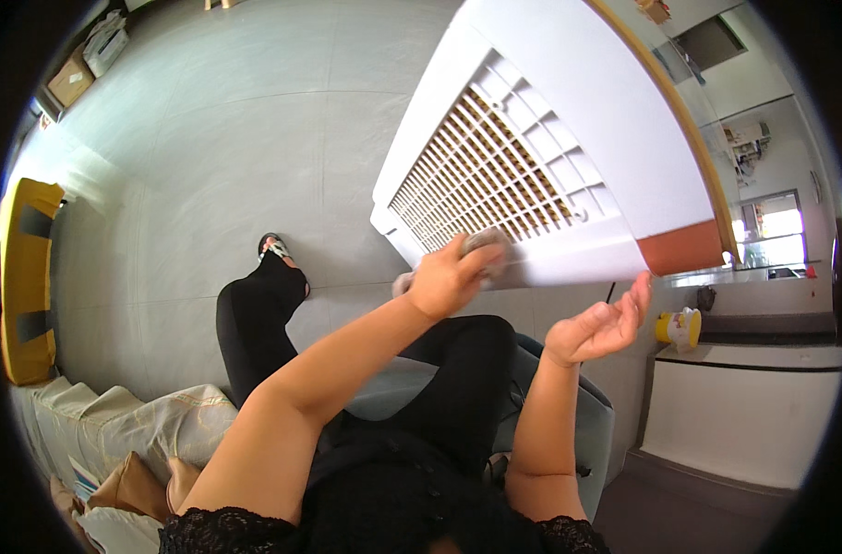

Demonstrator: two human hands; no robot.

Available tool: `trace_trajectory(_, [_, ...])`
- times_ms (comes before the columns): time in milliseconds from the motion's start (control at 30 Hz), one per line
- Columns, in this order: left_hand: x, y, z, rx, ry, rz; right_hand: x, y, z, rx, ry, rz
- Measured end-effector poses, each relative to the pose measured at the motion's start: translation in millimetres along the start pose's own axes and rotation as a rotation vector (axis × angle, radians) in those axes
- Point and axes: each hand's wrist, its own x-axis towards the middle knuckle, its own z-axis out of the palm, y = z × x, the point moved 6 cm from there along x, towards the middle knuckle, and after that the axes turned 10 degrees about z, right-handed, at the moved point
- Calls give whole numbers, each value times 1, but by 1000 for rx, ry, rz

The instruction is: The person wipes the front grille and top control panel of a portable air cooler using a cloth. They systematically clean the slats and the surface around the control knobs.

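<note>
Clutching bunched greyish cloth (490, 251), the left hand (444, 284) sat at a white latticed casing (624, 129).
The right hand (598, 327) curved, fingers released.

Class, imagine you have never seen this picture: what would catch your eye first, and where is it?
The big white appliance, probably an air cooler, tilts across the upper right, its grille showing a brown pad behind. At its lower edge, the left hand grips a greyish cloth; the right hand is open near the reddish-brown corner panel.
</note>
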Motion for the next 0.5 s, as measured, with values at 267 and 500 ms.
trace_trajectory(267, [93,23,-44,-28,300,282,2,-8,10,-50,-17,7])
trace_trajectory(500, [49,-24,-64,-40,347,92,0,-1,8,-52,-46,-49])
